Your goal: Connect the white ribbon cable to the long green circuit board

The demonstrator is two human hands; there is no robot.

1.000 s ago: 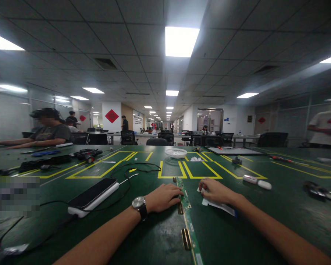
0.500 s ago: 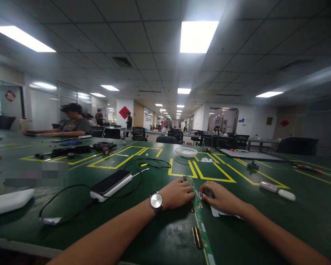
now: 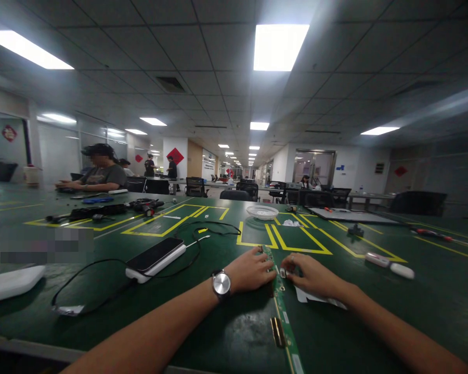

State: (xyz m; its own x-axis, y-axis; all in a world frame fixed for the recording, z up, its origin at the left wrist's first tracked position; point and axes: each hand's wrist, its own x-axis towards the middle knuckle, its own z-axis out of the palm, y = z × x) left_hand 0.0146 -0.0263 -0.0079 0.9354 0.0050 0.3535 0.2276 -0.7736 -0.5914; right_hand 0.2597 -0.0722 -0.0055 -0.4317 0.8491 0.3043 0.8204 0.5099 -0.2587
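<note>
- green circuit strip (image 3: 284,314) lies lengthwise on the table (image 3: 237,332), far end by the left hand (image 3: 252,269), near end running out the bottom of view
- left hand has its fingers draped over the strip, can't tell if it's really gripping
- right hand (image 3: 312,274) is just beside it, pinching a small whitish piece (image 3: 283,272)
- white paper (image 3: 304,296) sits partly under that hand
- phone (image 3: 156,254) is well off to the left

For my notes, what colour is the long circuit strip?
The circuit strip is mostly green, best seen in the head view.
</note>
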